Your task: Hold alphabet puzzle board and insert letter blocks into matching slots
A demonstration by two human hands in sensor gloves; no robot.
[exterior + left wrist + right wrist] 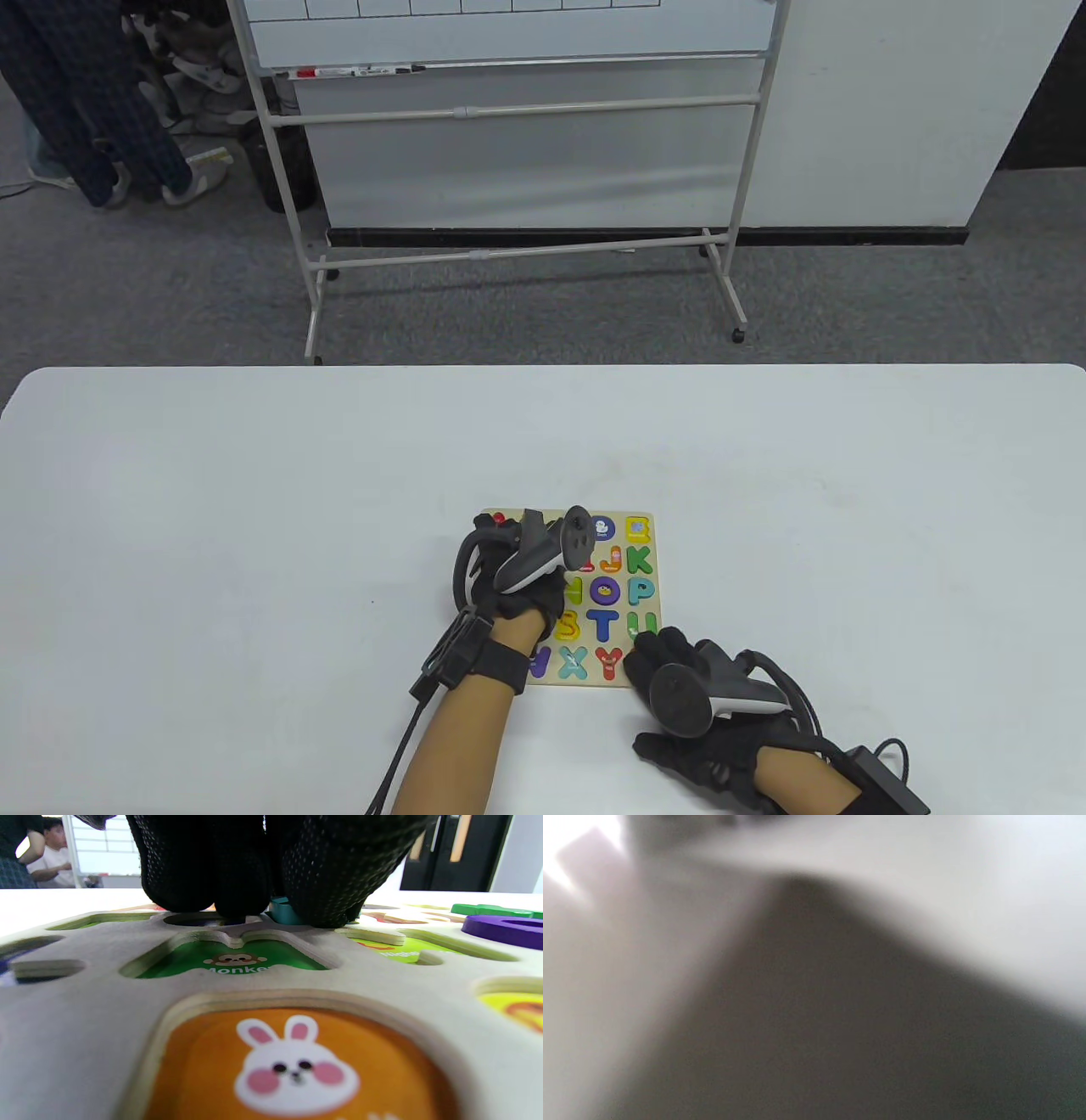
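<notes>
We are taking the puzzle board (632, 671) as our landmark: it is lying flat on the white table (254, 509), near the edge where we are sitting, with its rows of letters running from left to right. Our left hand (517, 586) is resting on the left part of the board, and in the left wrist view its gloved fingers (203, 866) are pressing down around a teal letter block (281, 910) at a slot just beyond the empty monkey slot (231, 961); we judge they are pinching it, but whether it is already seated we cannot tell. The rabbit slot (297, 1065), nearer to the wrist, is also standing empty. Our right hand (687, 705) is lying at the near right corner of the board, fingers spread, touching or almost touching its edge and grasping nothing; its wrist camera is showing only blur. So the left hand is the nearer one to the open slots. To the right of the board and beyond it we are having much free table for moving.
</notes>
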